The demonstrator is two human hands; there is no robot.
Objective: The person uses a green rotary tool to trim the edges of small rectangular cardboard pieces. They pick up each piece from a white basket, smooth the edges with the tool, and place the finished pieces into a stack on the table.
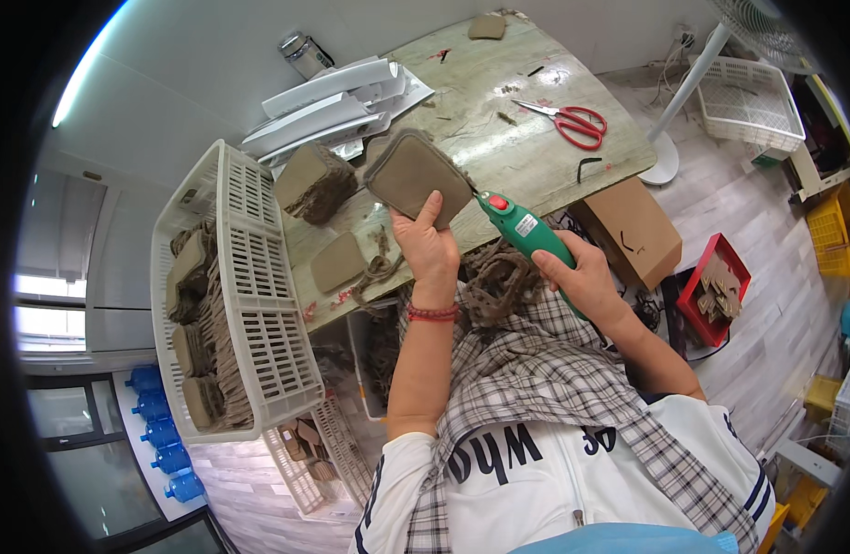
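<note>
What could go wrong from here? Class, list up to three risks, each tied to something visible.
1. The tip of the green tool, held in the right hand, is at the edge of the brown pad; a slip might damage the pad or hurt the left hand.
2. Loose brown strips bunched below the tool could snag.

On our left, the slotted white crate (257,305) blocks the way, and a stack of brown pads (311,183) stands just beside it. Rolled white sheets (337,100) bar the table's (526,175) far left edge. We have room to reach between the held pad (420,180) and the red-handled scissors (565,115); rightward, a cardboard box (633,231) crowds the near corner.
</note>
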